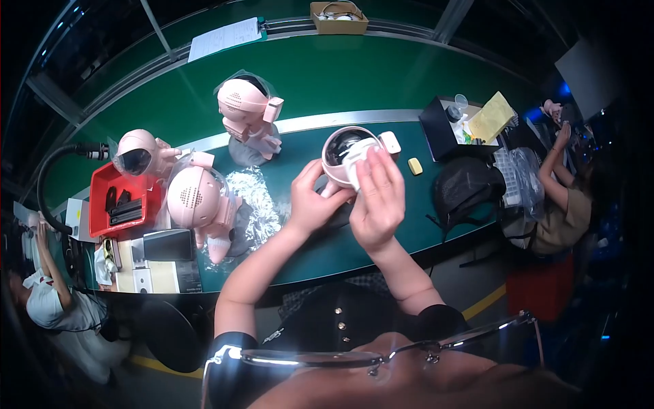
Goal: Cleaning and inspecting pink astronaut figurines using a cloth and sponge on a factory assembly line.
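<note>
A pink astronaut-shaped figure point(332, 176) with a glossy black round visor point(340, 144) is in front of me above the green work table. My left hand point(313, 200) grips it from the left, low on the head, fingers and thumb curled round it. With fingers together, my right hand point(379, 198) presses a folded white cloth point(357, 162) against the visor's right side. The figure's lower body is mostly hidden behind my hands. A small yellow block point(415, 166) lies on the table to the right of my right hand.
More pink figures point(194, 198) stand at left and back, some in clear plastic, near a crumpled clear plastic sheet point(253, 204). A red bin point(99, 204) holds dark parts. At right are a black box point(443, 133) and a black bag point(466, 194). People work at both sides.
</note>
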